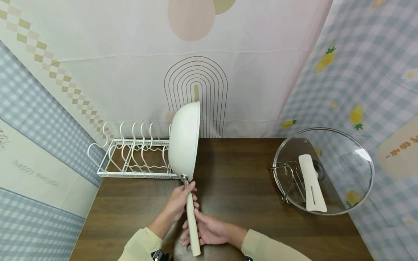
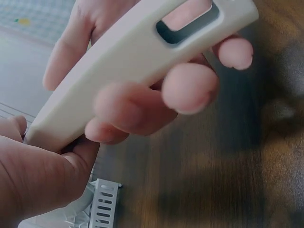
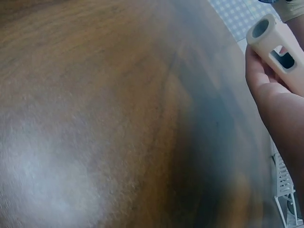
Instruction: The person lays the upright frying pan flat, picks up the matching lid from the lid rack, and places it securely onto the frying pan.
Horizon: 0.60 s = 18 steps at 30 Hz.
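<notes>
A white wok [image 1: 184, 141] stands on its side at the right end of a white wire dish rack [image 1: 137, 175], its rim facing right. Its long cream handle [image 1: 192, 224] points toward me. With thumb and fingers, my left hand [image 1: 176, 203] grips the handle close to the metal neck. Farther down, my right hand [image 1: 212, 228] holds the handle loosely, fingers curled beneath it and thumb alongside. The left wrist view shows the slotted handle end [image 2: 190, 23] among the right fingertips. Whether the wok's edge rests in the rack's slots cannot be made out.
At the right, a large glass lid [image 1: 346, 174] leans upright in a metal wire stand [image 1: 290, 181], with a long white slotted piece [image 1: 311, 185] beside its knob. Patterned cloth [image 1: 261, 90] covers the walls behind the brown wooden table [image 1: 238, 181].
</notes>
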Each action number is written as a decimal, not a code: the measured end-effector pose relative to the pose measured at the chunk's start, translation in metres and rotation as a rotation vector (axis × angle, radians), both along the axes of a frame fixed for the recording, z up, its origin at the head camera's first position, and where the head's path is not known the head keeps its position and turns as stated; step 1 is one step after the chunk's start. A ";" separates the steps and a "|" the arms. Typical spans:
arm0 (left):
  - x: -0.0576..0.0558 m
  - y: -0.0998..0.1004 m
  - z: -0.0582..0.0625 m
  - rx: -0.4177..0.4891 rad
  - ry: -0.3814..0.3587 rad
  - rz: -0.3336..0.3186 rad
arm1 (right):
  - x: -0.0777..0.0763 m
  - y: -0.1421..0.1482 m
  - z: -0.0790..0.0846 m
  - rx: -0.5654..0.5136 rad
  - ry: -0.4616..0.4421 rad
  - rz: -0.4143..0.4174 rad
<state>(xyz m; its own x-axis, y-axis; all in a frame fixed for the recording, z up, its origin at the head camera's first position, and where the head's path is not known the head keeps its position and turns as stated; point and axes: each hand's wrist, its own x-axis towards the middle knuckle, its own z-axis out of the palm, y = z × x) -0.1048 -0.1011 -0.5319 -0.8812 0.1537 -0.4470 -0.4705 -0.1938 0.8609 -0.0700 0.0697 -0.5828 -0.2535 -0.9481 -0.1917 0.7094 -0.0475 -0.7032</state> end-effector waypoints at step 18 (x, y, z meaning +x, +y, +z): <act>0.000 0.006 -0.008 0.014 -0.009 0.031 | 0.017 -0.016 -0.017 -0.096 -0.061 -0.098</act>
<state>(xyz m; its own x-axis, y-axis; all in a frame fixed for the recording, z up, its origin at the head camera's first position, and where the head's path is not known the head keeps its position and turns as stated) -0.1044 -0.0951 -0.5395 -0.8814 0.1332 -0.4533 -0.4722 -0.2206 0.8534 -0.0534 0.0537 -0.5997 -0.3362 -0.9342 -0.1193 0.7396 -0.1835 -0.6476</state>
